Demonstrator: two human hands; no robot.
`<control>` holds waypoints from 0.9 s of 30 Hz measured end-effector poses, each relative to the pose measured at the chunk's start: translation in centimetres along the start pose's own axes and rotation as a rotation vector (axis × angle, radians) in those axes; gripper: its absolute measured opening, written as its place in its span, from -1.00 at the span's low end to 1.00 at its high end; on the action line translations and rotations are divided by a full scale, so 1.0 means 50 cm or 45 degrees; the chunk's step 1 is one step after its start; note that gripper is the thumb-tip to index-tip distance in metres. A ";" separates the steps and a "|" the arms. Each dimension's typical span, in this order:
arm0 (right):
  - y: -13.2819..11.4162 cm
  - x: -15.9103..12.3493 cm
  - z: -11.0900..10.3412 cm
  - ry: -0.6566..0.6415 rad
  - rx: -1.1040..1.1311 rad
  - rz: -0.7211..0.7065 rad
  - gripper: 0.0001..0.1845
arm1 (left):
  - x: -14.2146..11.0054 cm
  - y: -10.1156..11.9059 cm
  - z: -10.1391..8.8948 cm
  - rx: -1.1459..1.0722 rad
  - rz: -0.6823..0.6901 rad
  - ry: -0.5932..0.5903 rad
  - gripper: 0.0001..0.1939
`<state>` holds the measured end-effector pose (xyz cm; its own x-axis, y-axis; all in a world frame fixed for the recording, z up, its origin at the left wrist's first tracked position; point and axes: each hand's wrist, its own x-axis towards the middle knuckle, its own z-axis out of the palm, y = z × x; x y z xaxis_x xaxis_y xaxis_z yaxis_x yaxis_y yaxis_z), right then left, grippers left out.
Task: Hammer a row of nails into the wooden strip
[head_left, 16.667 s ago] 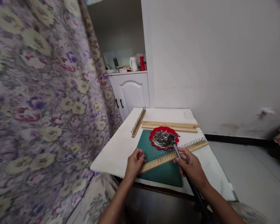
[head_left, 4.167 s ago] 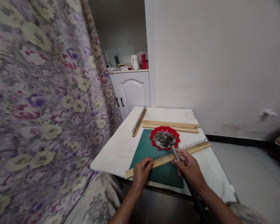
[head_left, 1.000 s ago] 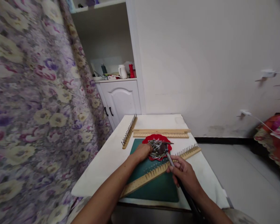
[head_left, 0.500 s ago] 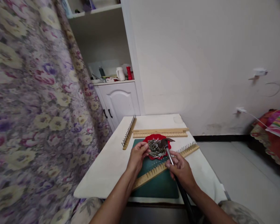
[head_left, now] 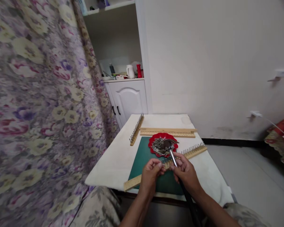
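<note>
1. The left hand (head_left: 151,172) curls in a pinch just beside the right hand (head_left: 186,173).
2. The right hand is wrapped in a grip.
3. The bare left forearm (head_left: 137,208) and right forearm (head_left: 215,207) spread apart behind the hands.

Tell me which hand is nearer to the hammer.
Right: the right hand grips the hammer by its shaft. The left hand is to the hammer's left, at the nail-studded wooden strip.

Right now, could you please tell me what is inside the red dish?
Inside the red dish lies a loose heap of metal nails. The heap covers most of the bottom, and the hammer head hides whatever lies behind it.
</note>
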<state>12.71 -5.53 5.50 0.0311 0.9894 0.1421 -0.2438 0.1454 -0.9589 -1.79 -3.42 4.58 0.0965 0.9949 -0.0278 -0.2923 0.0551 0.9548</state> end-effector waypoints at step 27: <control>0.005 -0.032 0.018 -0.083 -0.188 0.027 -0.54 | -0.016 -0.025 -0.164 0.805 0.175 0.240 -0.82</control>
<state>11.71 -7.10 5.26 -0.0366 0.9905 0.1327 -0.0985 0.1286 -0.9868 -9.30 -3.59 1.00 -0.0865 0.9901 0.1101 0.3290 -0.0759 0.9413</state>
